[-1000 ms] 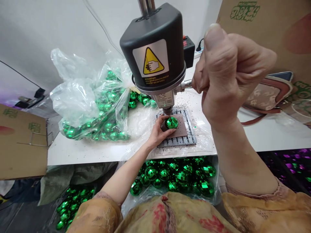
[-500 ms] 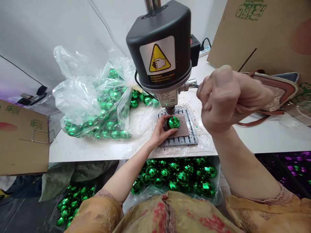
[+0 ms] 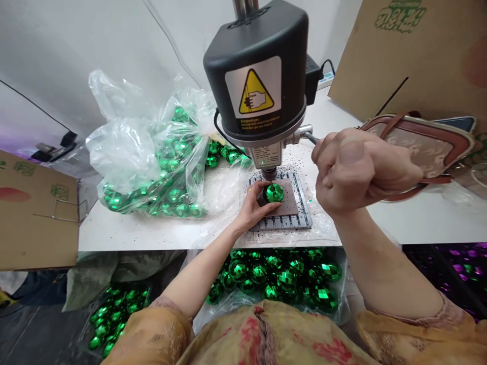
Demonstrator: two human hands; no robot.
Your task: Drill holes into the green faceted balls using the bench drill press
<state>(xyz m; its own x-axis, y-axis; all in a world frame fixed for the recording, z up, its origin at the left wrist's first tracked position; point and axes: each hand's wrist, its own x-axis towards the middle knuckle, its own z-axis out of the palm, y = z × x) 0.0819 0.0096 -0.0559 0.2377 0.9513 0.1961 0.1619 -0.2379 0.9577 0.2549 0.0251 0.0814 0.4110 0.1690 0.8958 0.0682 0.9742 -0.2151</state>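
A small bench drill press point(image 3: 256, 76) with a yellow warning label stands in front of me. Under its chuck point(image 3: 269, 173) sits a shiny green mirrored ball point(image 3: 274, 192), on a brown board point(image 3: 292, 200) over the slotted metal base point(image 3: 304, 219). My left hand point(image 3: 254, 205) grips the ball from its left side, thumb in front and fingers behind. Up on the right, my right hand point(image 3: 348, 170) is closed in a fist round the end of the press's feed lever point(image 3: 312, 138). Its grip hides most of the lever's end.
A clear plastic bag point(image 3: 122, 152) of green balls lies left on the white table point(image 3: 125, 233). More green balls point(image 3: 285, 279) fill a lined container below the front edge. A brown-trimmed bag point(image 3: 418, 137) and cardboard box point(image 3: 380, 66) stand right. Dark shavings litter the table.
My right hand, on the lever, is slightly lower relative to the press. My left hand keeps the ball under the chuck. The whole view has shifted a little.
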